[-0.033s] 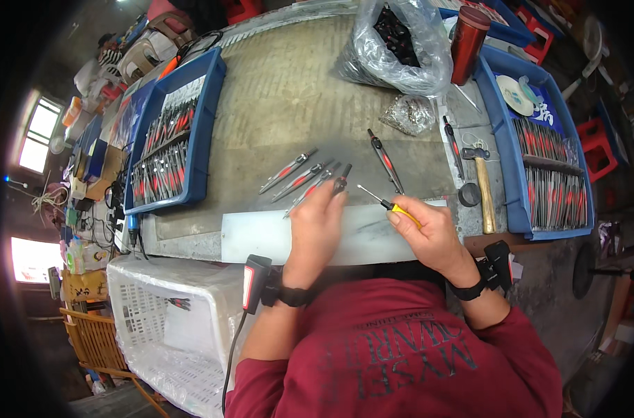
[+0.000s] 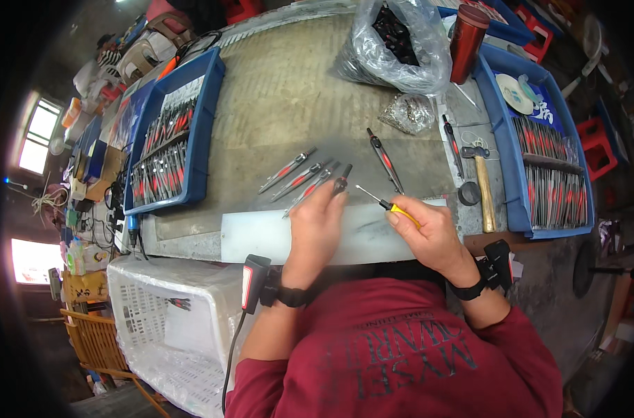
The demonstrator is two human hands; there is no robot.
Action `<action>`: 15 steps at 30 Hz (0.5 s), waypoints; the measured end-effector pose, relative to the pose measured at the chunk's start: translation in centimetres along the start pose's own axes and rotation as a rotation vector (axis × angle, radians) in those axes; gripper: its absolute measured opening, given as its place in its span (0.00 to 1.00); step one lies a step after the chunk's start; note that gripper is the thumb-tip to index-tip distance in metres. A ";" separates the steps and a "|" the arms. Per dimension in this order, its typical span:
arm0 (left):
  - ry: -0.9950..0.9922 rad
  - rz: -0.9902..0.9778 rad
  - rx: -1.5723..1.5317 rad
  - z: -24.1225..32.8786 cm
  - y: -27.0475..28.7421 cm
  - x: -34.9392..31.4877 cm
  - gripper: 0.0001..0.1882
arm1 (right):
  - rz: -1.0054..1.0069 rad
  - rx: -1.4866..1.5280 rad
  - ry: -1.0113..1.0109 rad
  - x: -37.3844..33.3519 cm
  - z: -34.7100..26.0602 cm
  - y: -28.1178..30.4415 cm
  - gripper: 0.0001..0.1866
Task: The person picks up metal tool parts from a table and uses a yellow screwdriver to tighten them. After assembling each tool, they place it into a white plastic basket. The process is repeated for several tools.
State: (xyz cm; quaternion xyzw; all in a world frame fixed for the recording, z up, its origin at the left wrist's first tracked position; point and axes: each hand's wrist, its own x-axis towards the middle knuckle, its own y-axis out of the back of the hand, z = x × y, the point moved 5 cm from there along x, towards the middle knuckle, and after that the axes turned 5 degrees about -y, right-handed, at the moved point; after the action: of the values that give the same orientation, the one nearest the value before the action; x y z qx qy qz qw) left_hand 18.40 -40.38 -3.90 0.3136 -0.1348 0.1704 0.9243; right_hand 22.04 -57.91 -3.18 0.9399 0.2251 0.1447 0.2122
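The left hand [image 2: 318,219] is closed around a drawing compass [image 2: 340,185]; its black top pokes out past the fingers, and the rest is mostly hidden. The right hand [image 2: 428,230] pinches a small screwdriver [image 2: 405,215] with a yellow and black handle, its thin metal tip near the compass but not touching it. Under both hands is a whitish board [image 2: 257,233] on the counter [image 2: 275,83]. Three more compasses [image 2: 286,171] lie slanted just beyond and left of the left hand. Another compass [image 2: 384,160] lies ahead, between the hands. Farther past the right hand are a little clear bag of small bits [image 2: 409,113] and a red cup [image 2: 468,45]. To its right lies a hammer [image 2: 484,191], then a blue tray [image 2: 500,139] full of packed compasses. A second blue tray [image 2: 204,139] sits well left of the left hand.
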 end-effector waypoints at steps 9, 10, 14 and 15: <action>0.068 -0.072 -0.080 -0.1 -0.5 -0.4 0.09 | -0.050 -0.012 0.011 -0.2 -0.2 -0.5 0.09; 0.066 -0.075 -0.079 0.0 -0.6 -0.3 0.09 | -0.048 -0.005 0.012 -0.2 -0.2 -0.6 0.09; 0.080 -0.065 -0.069 0.4 -0.5 -0.3 0.08 | -0.052 0.024 -0.007 -0.1 -0.2 -0.5 0.09; 0.034 -0.054 -0.045 0.7 -0.4 -0.2 0.08 | -0.057 0.033 -0.017 -0.1 -0.2 -0.5 0.09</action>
State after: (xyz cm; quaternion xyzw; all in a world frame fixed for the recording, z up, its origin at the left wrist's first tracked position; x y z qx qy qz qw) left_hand 18.24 -41.20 -3.65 0.2934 -0.1142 0.1478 0.9376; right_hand 21.68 -57.51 -3.26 0.9377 0.2522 0.1269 0.2027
